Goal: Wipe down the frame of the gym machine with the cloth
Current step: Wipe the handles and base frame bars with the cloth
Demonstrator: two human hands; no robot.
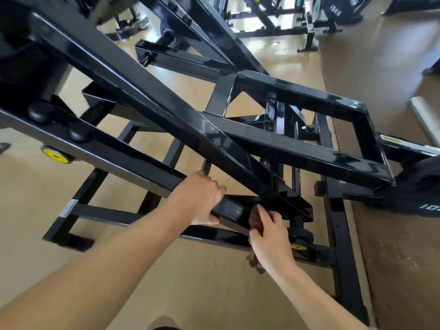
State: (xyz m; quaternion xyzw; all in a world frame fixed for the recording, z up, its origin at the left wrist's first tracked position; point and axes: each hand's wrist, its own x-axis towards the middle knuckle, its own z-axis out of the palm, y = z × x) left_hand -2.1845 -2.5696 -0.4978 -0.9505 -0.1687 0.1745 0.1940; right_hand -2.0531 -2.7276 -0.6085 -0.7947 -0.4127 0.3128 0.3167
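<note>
- Firmly, my left hand (202,196) grips the near end of a black frame bar (133,160).
- My right hand (271,236) presses a brown cloth (255,220) against the bar, fingers curled around it.

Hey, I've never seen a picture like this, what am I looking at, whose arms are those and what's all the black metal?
This is one picture from a camera worn on a person's head, looking down at their own arms. The black beams are the frame of a gym machine standing on a tan floor. The left hand grips one black bar of the frame. The right hand holds a brown cloth against the frame beside it. A yellow-capped knob sits at the left, and a weight plate at the right edge.
</note>
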